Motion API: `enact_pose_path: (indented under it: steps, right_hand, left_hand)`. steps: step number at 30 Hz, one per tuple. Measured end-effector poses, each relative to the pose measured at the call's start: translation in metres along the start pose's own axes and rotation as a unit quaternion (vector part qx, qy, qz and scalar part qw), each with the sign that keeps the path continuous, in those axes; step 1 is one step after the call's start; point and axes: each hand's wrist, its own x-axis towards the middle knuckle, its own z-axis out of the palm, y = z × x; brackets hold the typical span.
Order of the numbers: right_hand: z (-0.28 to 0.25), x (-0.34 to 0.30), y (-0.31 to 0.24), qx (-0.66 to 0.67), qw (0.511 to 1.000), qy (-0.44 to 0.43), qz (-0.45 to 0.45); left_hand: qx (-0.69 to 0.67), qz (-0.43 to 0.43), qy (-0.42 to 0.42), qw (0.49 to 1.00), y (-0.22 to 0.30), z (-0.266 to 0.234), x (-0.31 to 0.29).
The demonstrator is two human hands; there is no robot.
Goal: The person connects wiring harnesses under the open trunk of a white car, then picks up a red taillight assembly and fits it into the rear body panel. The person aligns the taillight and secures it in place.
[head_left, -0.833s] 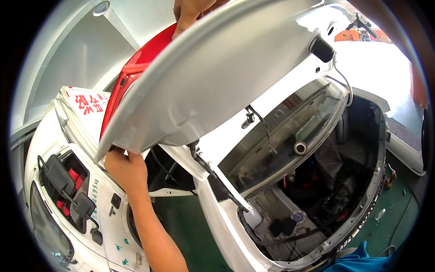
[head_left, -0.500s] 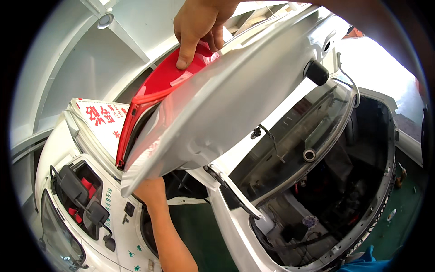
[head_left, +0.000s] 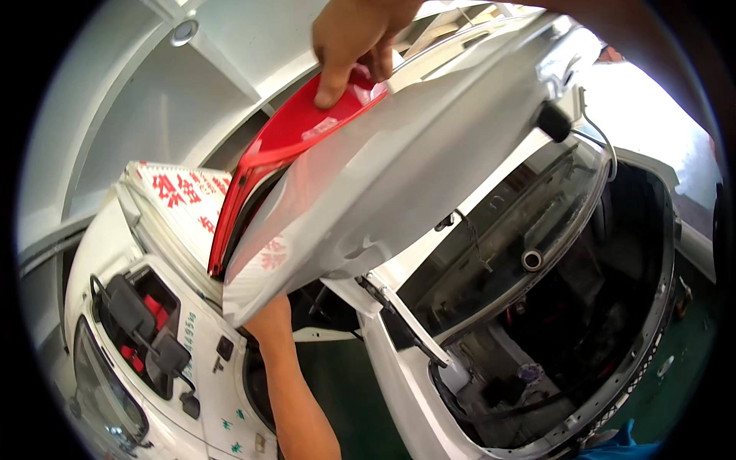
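A raised white trunk lid [head_left: 399, 180] of a car crosses the middle of the view. Along its upper left side lies a long red tail light [head_left: 287, 126] with a dark edge. My right hand [head_left: 354, 46] reaches in from the top and is closed on the upper end of the light, thumb pressed to its red face and fingers curled by the lid's edge. From below comes my left forearm; my left hand [head_left: 270, 318] goes behind the lid's lower corner, which hides its fingers.
To the right gapes the open trunk [head_left: 567, 337], with a rear window [head_left: 498, 253] above it and a hinge arm [head_left: 402, 318] beside it. A dangling wire [head_left: 475, 238] hangs below the lid. A white truck [head_left: 207, 368] with mirrors stands close on the left.
The view has shifted slightly, so most things appear a little farther right. My right hand keeps its grip on the tail light, and my left hand stays behind the lid.
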Motion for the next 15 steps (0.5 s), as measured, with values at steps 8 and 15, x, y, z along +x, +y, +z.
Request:
enact_pose_path:
  steps: [8, 15]
  right_hand:
    - [0.002, -0.007, 0.032, 0.043, 0.997, 0.002, 0.061]
    - [-0.001, -0.013, 0.032, 0.058, 0.997, -0.017, 0.052]
  left_hand:
    - [-0.223, -0.130, -0.031, 0.966, -0.006, -0.009, 0.012]
    - [-0.213, -0.076, -0.024, 0.974, -0.031, 0.003, 0.017]
